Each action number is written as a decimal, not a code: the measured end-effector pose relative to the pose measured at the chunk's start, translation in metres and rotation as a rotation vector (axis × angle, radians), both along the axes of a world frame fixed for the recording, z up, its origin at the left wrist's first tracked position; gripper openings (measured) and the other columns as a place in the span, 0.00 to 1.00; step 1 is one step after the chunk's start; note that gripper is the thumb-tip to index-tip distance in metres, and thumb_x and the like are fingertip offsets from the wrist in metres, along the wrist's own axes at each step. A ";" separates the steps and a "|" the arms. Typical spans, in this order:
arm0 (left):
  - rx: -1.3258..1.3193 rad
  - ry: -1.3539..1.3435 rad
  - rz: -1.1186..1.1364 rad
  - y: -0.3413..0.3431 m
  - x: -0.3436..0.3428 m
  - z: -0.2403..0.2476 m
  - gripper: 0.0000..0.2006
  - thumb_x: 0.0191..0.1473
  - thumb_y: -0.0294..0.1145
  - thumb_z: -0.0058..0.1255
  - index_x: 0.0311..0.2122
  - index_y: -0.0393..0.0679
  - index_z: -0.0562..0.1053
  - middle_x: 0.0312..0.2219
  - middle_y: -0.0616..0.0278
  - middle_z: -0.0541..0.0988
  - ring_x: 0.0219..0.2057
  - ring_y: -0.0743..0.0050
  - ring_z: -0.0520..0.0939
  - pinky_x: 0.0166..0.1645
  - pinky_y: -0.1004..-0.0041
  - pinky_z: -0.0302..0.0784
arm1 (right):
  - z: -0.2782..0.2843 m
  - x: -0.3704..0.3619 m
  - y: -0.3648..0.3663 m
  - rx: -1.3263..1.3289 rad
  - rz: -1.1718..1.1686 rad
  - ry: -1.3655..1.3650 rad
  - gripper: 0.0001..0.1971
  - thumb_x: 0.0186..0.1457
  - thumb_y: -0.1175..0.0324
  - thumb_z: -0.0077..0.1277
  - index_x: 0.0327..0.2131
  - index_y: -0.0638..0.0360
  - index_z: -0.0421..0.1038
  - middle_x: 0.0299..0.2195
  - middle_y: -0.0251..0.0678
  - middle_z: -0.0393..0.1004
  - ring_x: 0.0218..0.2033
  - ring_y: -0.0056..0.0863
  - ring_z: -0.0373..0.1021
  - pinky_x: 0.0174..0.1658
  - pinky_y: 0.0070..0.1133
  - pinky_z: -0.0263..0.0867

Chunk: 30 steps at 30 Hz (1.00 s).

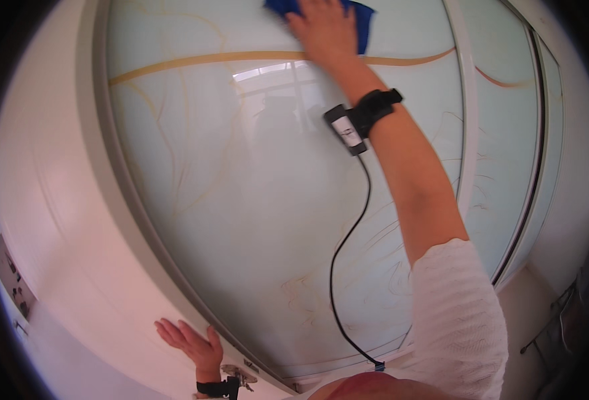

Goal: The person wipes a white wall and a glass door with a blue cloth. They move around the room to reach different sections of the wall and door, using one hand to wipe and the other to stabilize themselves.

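The right hand presses a blue cloth flat against the pale glass door; the left hand rests open on the white frame.

The blue cloth is mostly hidden under the right hand and cut off by the top edge. The black cable vanishes (near the bottom) behind the white sleeve.
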<state>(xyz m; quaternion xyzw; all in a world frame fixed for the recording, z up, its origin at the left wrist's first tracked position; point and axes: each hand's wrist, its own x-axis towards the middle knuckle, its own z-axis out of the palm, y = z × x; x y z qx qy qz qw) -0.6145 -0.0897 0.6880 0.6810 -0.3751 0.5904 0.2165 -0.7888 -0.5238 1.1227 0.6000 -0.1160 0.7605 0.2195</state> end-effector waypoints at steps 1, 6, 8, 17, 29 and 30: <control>-0.002 -0.012 0.009 0.000 0.002 -0.001 0.36 0.64 0.44 0.44 0.71 0.43 0.46 0.70 0.39 0.43 0.69 0.29 0.45 0.67 0.36 0.42 | -0.002 -0.021 -0.023 0.059 -0.042 -0.023 0.29 0.63 0.54 0.45 0.64 0.55 0.60 0.66 0.43 0.58 0.69 0.44 0.50 0.67 0.50 0.47; -0.014 -0.028 -0.020 -0.002 0.003 0.001 0.36 0.64 0.42 0.43 0.71 0.44 0.46 0.70 0.39 0.42 0.69 0.29 0.44 0.68 0.35 0.41 | -0.041 -0.117 -0.144 0.195 -0.338 -0.230 0.28 0.64 0.51 0.45 0.63 0.52 0.63 0.68 0.43 0.56 0.69 0.41 0.51 0.66 0.39 0.52; -0.027 -0.038 -0.046 -0.007 -0.003 0.005 0.36 0.64 0.43 0.43 0.72 0.45 0.45 0.70 0.38 0.41 0.69 0.27 0.44 0.67 0.34 0.40 | -0.074 -0.146 -0.186 0.253 -0.205 -0.285 0.26 0.63 0.51 0.48 0.61 0.50 0.66 0.66 0.38 0.60 0.70 0.40 0.50 0.66 0.48 0.49; -0.059 0.001 -0.030 -0.021 -0.035 0.027 0.38 0.62 0.43 0.47 0.72 0.46 0.45 0.70 0.38 0.43 0.68 0.23 0.44 0.66 0.30 0.41 | -0.109 -0.163 -0.153 0.522 -0.098 -0.370 0.37 0.65 0.41 0.36 0.68 0.54 0.53 0.71 0.37 0.48 0.72 0.42 0.41 0.66 0.56 0.39; -0.047 0.006 -0.015 -0.022 -0.065 0.055 0.37 0.62 0.47 0.46 0.70 0.43 0.48 0.68 0.34 0.45 0.68 0.20 0.45 0.65 0.29 0.39 | 0.020 0.076 0.125 -0.059 0.072 -0.037 0.29 0.60 0.57 0.48 0.62 0.58 0.63 0.65 0.48 0.58 0.68 0.49 0.50 0.66 0.52 0.45; -0.039 0.027 -0.006 -0.022 -0.063 0.054 0.38 0.62 0.47 0.45 0.70 0.43 0.47 0.69 0.34 0.45 0.68 0.22 0.45 0.66 0.30 0.39 | 0.010 0.091 0.145 -0.071 0.123 0.032 0.29 0.60 0.57 0.48 0.63 0.57 0.62 0.66 0.48 0.57 0.68 0.49 0.50 0.66 0.51 0.45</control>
